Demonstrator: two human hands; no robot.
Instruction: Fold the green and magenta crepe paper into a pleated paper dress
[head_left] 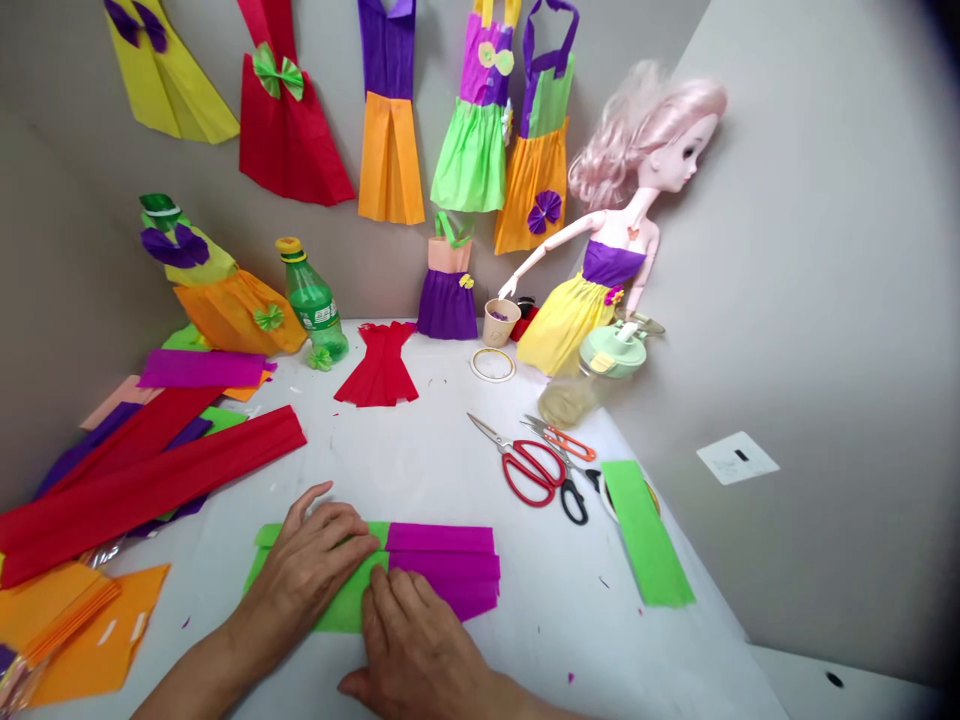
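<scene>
A strip of crepe paper, bright green [345,610] on its left part and magenta [450,570] on its right, lies flat on the table in front of me with a lengthwise fold. My left hand [311,560] rests palm down on the green part, fingers stretched toward the colour seam and one outer finger lifted. Just below it, my right hand [420,635] lays its fingers flat on the paper beside the seam, with its thumb spread to the left on the table. The left thumb is hidden.
Red-handled scissors [532,470], thread snips [566,440] and a green strip [645,535] lie right. Coloured crepe sheets [150,460] pile up left. Behind are a red paper dress [382,365], a green bottle [311,300], a paper cup [500,322], a jar [574,395] and a doll [615,260].
</scene>
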